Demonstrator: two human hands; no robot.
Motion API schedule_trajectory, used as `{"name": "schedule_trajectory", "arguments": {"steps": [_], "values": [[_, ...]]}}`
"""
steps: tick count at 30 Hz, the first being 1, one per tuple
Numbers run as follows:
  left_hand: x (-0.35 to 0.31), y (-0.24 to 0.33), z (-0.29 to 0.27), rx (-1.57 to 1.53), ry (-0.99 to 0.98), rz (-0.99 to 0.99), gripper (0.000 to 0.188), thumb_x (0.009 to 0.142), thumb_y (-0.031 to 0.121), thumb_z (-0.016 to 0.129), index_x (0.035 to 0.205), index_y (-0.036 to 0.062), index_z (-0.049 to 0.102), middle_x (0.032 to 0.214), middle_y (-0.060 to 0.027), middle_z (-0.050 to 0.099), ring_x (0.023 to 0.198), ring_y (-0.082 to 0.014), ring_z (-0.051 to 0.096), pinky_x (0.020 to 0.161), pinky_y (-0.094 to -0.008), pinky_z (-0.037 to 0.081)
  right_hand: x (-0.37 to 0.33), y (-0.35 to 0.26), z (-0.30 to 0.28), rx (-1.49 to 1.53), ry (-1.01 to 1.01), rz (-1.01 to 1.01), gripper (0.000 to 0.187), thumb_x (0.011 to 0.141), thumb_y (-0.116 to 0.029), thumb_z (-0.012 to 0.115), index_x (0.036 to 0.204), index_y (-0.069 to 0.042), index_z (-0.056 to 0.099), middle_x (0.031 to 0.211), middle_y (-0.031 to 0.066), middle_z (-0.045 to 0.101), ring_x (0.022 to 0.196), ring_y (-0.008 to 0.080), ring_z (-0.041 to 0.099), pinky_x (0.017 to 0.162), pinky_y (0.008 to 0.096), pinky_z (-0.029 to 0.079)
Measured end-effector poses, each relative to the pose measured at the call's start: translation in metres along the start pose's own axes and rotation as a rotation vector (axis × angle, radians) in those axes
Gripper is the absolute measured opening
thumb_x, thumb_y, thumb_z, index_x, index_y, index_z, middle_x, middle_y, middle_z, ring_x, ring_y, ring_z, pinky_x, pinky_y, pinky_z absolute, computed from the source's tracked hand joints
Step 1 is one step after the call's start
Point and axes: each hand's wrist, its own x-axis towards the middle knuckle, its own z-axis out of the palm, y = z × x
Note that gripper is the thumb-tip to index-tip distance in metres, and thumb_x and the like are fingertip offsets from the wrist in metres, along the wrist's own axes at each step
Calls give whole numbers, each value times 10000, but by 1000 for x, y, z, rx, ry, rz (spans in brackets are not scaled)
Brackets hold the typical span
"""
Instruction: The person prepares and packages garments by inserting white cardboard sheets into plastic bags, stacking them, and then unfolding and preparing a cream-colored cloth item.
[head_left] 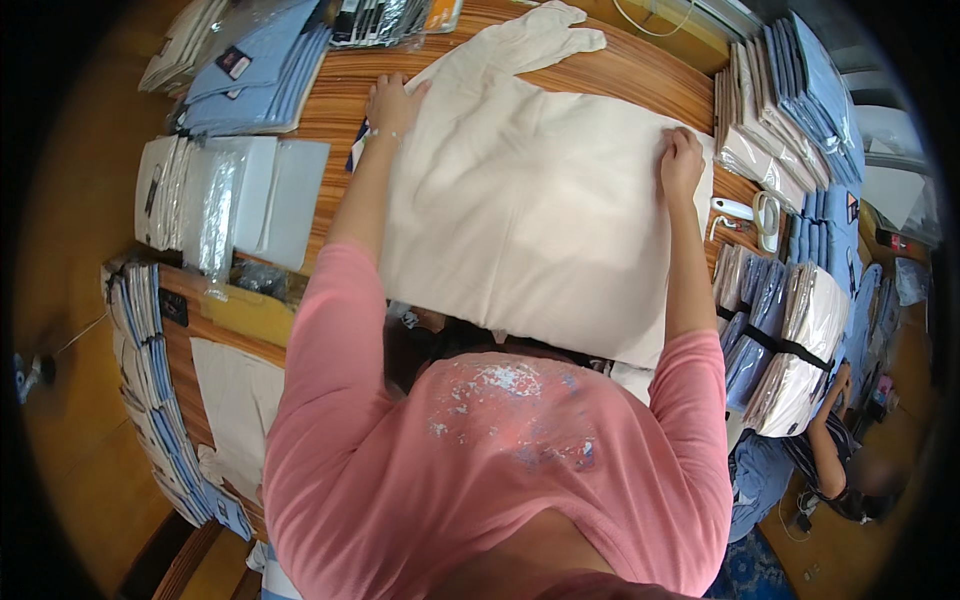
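Note:
A cream long-sleeved garment (530, 210) lies spread on the table in front of me, its near edge close to my body. One of its sleeves (530, 40) stretches away toward the far side. At the garment's far left edge is my left hand (393, 105), its thumb against the cloth and its fingers apart. My right hand (682, 165) is closed on the cloth near the right edge, fingers curled. Something dark blue (356, 148) peeks out beside my left wrist, mostly hidden.
Folded blue garments (250, 70) and white sheets with clear bags (285, 200) lie at left. Bagged, folded garments (770, 120) are stacked at right, near scissors (767, 220) and a white-handled tool (732, 208). Strapped bundles (780, 345) stand nearer; beyond them is another person's arm (825, 450).

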Motion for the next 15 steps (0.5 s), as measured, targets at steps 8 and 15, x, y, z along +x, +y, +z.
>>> {"name": "schedule_trajectory", "arguments": {"steps": [8, 15], "values": [[21, -11, 12, -73, 195, -132, 248, 942, 320, 438, 1015, 93, 506, 917, -164, 632, 818, -388, 604, 662, -486, 459, 53, 8, -4, -397, -524, 124, 336, 836, -241, 541, 1154, -143, 586, 1181, 101, 590, 1090, 297, 544, 878, 496, 432], [95, 1, 5, -102, 89, 148, 520, 855, 341, 608, 1285, 134, 402, 1206, -138, 520, 1078, -282, 522, 912, -399, 421, 90, 44, -6, -382, -249, 225, 331, 794, -204, 571, 1111, -108, 576, 1131, 185, 563, 997, 380, 559, 801, 481, 474]]}}
